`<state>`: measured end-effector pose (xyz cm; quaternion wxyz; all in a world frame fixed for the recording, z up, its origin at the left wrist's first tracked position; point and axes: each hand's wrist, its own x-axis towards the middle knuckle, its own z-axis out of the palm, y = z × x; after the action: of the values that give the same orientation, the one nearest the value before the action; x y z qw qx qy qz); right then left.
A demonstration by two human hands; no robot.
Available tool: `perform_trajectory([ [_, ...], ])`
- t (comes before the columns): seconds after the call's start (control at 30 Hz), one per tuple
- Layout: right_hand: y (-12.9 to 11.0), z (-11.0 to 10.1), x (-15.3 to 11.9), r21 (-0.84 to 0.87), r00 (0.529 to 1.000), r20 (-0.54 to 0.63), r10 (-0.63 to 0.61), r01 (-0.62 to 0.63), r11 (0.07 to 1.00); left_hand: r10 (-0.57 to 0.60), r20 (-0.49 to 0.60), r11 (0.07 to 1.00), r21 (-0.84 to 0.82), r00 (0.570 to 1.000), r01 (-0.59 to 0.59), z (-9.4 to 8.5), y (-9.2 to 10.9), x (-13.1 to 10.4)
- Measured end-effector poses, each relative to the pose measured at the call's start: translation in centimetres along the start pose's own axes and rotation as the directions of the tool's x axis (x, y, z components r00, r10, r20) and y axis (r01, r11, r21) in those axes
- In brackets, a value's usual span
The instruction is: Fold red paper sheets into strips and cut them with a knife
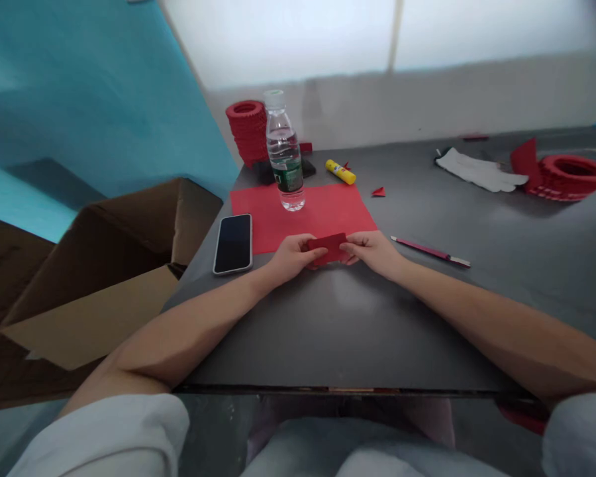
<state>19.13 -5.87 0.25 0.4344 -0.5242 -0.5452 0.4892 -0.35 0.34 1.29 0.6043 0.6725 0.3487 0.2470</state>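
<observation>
A small red piece of paper [332, 248] is stretched between my two hands, just above the grey table near the front of a larger red sheet [318, 207]. My left hand [294, 257] pinches its left end, thumb on top. At the right end, my right hand [372, 252] grips it between thumb and fingers. The fingertips behind the paper are partly hidden. Right of my right hand lies a slim dark-pink tool with pale tips [430, 251]. A phone [233, 244] with a dark screen lies left of my left hand.
A water bottle [285, 159] stands on the red sheet, beside a yellow glue stick [340, 171]. Behind it rises a stack of red rings [247, 132]. White gloves [479, 169] and more red rings [573, 175] lie at right. An open cardboard box [124, 222] stands left of the table.
</observation>
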Motion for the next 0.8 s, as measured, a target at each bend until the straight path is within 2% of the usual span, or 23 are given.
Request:
perform_trajectory([
  [0.23,0.39,0.13,0.05,0.025,0.999,0.010,0.049,-0.049,0.998,-0.015,-0.047,1.000,-0.018,0.999,0.014,-0.14,-0.01,0.12],
  [0.37,0.44,0.23,0.00,0.004,0.999,0.024,0.035,-0.035,0.999,-0.005,-0.055,1.000,0.002,0.998,0.005,-0.01,0.01,0.12],
  [0.5,0.31,0.33,-0.14,-0.084,0.999,-0.012,-0.045,0.043,0.995,0.061,-0.052,0.994,0.092,0.997,-0.057,-0.04,-0.15,-0.02],
  [0.63,0.03,0.39,-0.40,-0.325,0.979,-0.077,-0.187,0.153,0.933,0.175,0.001,0.949,0.265,0.985,-0.169,-0.18,-0.54,-0.27],
  [0.7,-0.15,0.38,-0.54,-0.364,0.972,-0.086,-0.216,0.171,0.915,0.204,-0.010,0.946,0.259,0.979,-0.195,-0.25,-0.60,-0.29],
  [0.8,-0.46,0.33,-0.66,-0.323,0.967,-0.108,-0.230,0.184,0.928,0.205,-0.019,0.966,0.167,0.979,-0.199,-0.45,-0.42,-0.15],
])
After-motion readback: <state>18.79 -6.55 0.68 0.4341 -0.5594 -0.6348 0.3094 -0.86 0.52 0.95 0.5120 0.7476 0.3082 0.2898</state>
